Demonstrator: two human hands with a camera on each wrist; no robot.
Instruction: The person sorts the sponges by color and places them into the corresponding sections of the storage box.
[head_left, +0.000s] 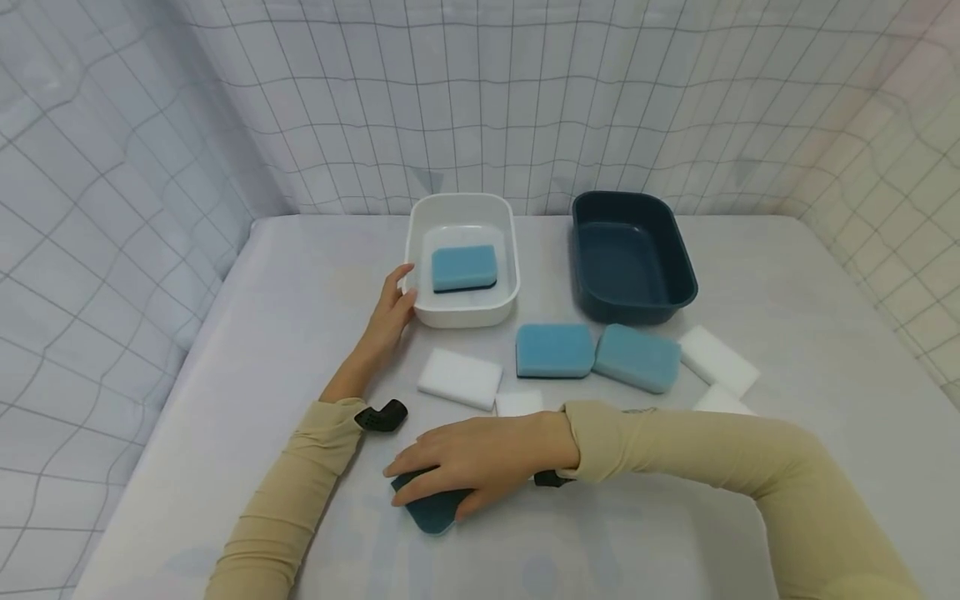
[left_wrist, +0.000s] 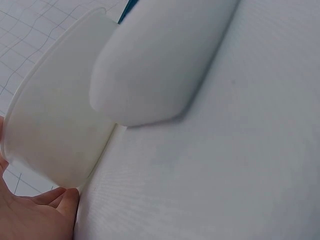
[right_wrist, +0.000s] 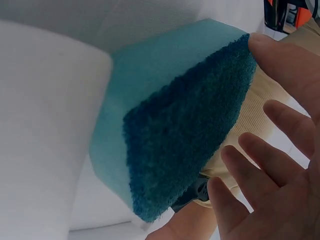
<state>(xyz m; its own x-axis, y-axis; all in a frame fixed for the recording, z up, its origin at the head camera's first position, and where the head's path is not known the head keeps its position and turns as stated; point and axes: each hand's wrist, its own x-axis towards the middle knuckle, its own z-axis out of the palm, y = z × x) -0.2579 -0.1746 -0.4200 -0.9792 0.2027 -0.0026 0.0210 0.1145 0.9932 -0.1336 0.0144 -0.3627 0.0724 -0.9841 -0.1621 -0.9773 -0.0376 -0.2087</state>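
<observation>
My left hand [head_left: 392,315] holds the left side of a white plastic container [head_left: 465,318], with fingertips at its rim. In the left wrist view, other fingers [left_wrist: 55,200] bend against the container's base. Inside the container lies a blue sponge [head_left: 463,265]. My right hand [head_left: 480,454] is over another sponge [head_left: 435,510] near the table's front, its dark scouring side up. The right wrist view shows that sponge [right_wrist: 185,130] tilted, its pale blue foam on the far side. One fingertip touches its edge; the other fingers are spread apart from it.
A dark blue container [head_left: 633,258] stands at the back right. In front of it lie two blue sponges, one straight [head_left: 553,350] and one angled [head_left: 637,357]. White sponges lie nearby, one at the left [head_left: 460,377] and one at the right [head_left: 717,360]. A gridded curtain [head_left: 495,108] surrounds the table.
</observation>
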